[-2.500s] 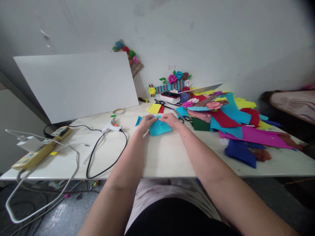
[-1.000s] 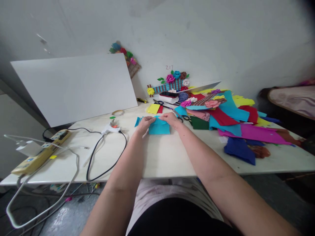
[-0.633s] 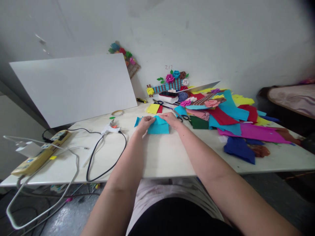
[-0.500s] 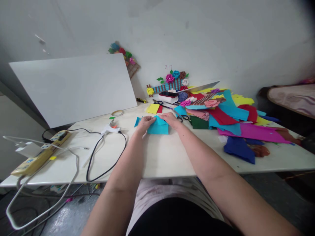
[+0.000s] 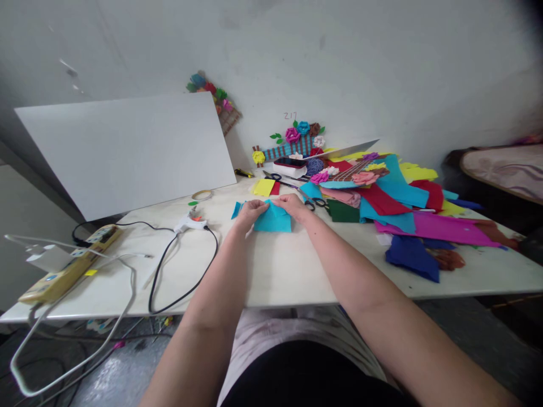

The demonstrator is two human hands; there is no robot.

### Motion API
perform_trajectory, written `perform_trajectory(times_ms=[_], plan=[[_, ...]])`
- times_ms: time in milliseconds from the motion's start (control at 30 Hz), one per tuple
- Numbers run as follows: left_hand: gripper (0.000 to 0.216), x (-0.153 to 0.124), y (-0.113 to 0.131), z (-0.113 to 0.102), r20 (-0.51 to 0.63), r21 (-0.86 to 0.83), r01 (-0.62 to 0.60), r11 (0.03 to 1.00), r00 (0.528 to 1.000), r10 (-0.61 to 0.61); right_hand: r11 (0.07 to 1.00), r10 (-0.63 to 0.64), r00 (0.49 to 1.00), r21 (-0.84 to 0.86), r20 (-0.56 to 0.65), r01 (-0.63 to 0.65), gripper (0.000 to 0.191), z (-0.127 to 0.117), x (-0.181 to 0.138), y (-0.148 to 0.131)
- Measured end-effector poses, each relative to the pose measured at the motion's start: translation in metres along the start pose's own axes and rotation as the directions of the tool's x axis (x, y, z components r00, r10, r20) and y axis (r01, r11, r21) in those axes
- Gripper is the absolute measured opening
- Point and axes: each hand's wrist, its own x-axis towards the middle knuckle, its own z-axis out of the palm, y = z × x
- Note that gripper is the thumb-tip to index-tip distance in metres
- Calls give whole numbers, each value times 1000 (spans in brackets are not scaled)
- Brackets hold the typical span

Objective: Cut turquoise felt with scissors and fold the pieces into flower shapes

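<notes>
A piece of turquoise crepe paper (image 5: 272, 222) is pinched between both my hands, low over the white tabletop. My left hand (image 5: 253, 212) grips its upper left edge with thumb and fingers together. On the upper right edge, my right hand (image 5: 291, 204) holds it the same way, close to the left fingertips. Part of the sheet hangs or lies toward me; the rest is hidden by my fingers. Another bit of turquoise paper (image 5: 236, 210) shows just left of my left hand. Black-handled scissors (image 5: 311, 200) lie right of my right hand.
A white glue gun (image 5: 190, 222) with a black cord lies to the left, near a yellow power strip (image 5: 70, 265). Coloured crepe sheets (image 5: 428, 226) are heaped at the right. Behind are yellow paper squares (image 5: 263, 187), a phone (image 5: 291, 163) and a white board (image 5: 127, 152).
The upper right flap of the turquoise paper has shifted and now lies flatter beneath my right hand. Both hands stay in nearly the same place.
</notes>
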Motion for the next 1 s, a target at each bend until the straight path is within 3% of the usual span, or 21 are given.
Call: perform_trajectory(times_ms=[267,800,1000], plan=[[36,1,-2,0,-28,3,7,1000,1000,-7,995,-28,999,-94,-23,26,39,0,1,1],[38,-3,6,2,33,-55,9,998,999,-7,1000,-12,997,17,-74,14,35,2,3,3],[37,-3,5,2,98,-105,63,992,994,-53,1000,-24,996,-5,-88,23,33,3,2,2]])
